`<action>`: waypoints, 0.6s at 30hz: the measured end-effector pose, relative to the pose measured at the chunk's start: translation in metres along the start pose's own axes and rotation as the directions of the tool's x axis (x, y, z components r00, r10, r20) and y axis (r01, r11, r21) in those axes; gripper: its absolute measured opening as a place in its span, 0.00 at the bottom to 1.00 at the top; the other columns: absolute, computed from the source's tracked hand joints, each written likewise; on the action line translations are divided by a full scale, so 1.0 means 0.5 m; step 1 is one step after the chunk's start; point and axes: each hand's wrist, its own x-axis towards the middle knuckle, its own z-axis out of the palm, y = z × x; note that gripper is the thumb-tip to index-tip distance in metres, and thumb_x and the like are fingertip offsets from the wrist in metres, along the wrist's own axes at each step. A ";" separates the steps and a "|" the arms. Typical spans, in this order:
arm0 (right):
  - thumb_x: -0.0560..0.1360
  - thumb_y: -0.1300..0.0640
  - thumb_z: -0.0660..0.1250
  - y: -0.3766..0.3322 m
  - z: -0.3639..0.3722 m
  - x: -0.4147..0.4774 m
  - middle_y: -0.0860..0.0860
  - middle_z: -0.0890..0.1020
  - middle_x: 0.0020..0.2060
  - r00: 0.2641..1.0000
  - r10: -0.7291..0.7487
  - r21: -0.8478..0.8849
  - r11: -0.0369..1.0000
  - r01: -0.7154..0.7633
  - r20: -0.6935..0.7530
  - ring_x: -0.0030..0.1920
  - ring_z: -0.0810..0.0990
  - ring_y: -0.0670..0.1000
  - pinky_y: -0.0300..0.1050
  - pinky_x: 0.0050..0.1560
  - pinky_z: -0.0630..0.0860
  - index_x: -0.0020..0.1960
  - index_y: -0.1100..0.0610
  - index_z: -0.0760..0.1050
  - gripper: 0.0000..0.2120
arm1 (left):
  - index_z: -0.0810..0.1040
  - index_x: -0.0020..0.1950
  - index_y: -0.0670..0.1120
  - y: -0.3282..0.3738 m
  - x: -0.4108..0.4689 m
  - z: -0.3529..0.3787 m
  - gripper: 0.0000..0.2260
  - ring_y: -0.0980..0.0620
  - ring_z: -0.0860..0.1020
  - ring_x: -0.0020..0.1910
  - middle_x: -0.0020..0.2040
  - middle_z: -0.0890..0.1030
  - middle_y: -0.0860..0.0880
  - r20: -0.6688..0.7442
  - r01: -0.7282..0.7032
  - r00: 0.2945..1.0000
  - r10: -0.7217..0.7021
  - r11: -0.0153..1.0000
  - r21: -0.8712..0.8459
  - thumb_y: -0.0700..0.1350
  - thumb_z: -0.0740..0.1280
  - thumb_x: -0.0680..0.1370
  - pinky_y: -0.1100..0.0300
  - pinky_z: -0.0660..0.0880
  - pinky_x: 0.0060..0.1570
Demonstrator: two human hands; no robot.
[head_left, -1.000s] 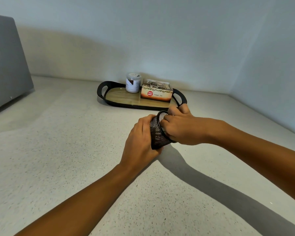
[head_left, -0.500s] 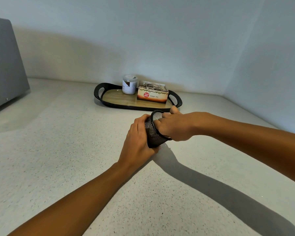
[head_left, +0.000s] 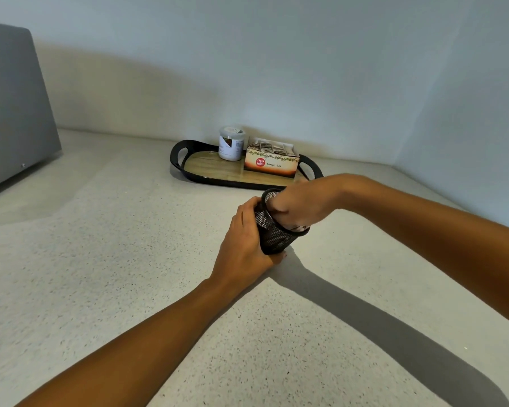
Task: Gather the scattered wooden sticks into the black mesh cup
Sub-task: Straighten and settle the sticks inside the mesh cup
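While my left hand wraps fingers and thumb around the side of the black mesh cup, which sits tilted on the counter near the tray, my right hand is stuffed into its mouth. Those fingers are hidden inside, so I honestly can't tell what they're holding.

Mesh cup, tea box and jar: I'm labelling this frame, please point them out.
black mesh cup (head_left: 276, 239), head view, mesh side wall.
tea box (head_left: 272, 166), head view, front face.
jar (head_left: 230, 146), head view, label.
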 end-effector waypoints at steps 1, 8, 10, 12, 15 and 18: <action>0.81 0.58 0.53 -0.006 0.005 0.006 0.51 0.72 0.36 0.997 0.010 -0.033 0.999 -0.008 0.080 0.41 0.71 0.52 0.44 0.44 0.70 0.44 0.59 0.71 0.10 | 0.55 0.72 0.51 0.003 -0.001 -0.001 0.45 0.55 0.68 0.64 0.67 0.67 0.51 -0.005 -0.002 1.000 0.002 1.000 0.013 0.50 0.78 0.62 0.66 0.68 0.58; 0.79 0.62 0.55 -0.011 0.008 0.023 0.56 0.75 0.42 0.963 0.009 -0.182 0.982 0.041 0.268 0.47 0.74 0.56 0.54 0.59 0.71 0.41 0.56 0.69 0.10 | 0.55 0.72 0.50 0.011 -0.003 0.003 0.43 0.56 0.69 0.63 0.67 0.67 0.52 0.039 -0.008 0.999 0.005 0.998 0.067 0.52 0.77 0.65 0.68 0.66 0.56; 0.79 0.63 0.56 -0.005 0.009 0.023 0.54 0.74 0.41 0.974 -0.030 -0.202 0.976 0.077 0.225 0.49 0.75 0.57 0.56 0.62 0.70 0.42 0.55 0.67 0.09 | 0.54 0.72 0.51 0.009 -0.003 0.000 0.45 0.58 0.67 0.63 0.67 0.67 0.53 0.038 0.012 0.999 -0.013 0.999 0.032 0.51 0.78 0.63 0.69 0.66 0.57; 0.78 0.65 0.56 0.005 0.017 0.022 0.54 0.75 0.43 0.989 -0.071 -0.202 0.975 0.097 0.132 0.49 0.75 0.56 0.58 0.62 0.68 0.42 0.55 0.68 0.09 | 0.54 0.72 0.51 0.007 -0.001 -0.003 0.46 0.57 0.67 0.64 0.68 0.67 0.52 0.045 0.015 0.999 -0.015 1.000 -0.014 0.50 0.79 0.62 0.66 0.69 0.59; 0.77 0.63 0.59 0.023 0.028 0.023 0.53 0.77 0.45 0.989 -0.104 -0.222 0.972 0.078 -0.106 0.49 0.74 0.52 0.54 0.61 0.58 0.46 0.56 0.71 0.05 | 0.54 0.71 0.53 0.003 -0.001 -0.003 0.46 0.53 0.69 0.64 0.66 0.67 0.51 0.082 0.045 0.996 -0.039 0.996 -0.078 0.49 0.79 0.61 0.59 0.74 0.60; 0.77 0.62 0.61 0.038 0.015 0.013 0.51 0.77 0.49 0.990 -0.083 -0.217 0.975 0.056 -0.118 0.52 0.75 0.53 0.55 0.60 0.56 0.56 0.56 0.70 0.08 | 0.54 0.70 0.52 0.000 0.001 -0.001 0.46 0.53 0.68 0.65 0.66 0.67 0.51 0.091 0.049 0.995 -0.042 0.996 -0.073 0.49 0.79 0.61 0.58 0.74 0.61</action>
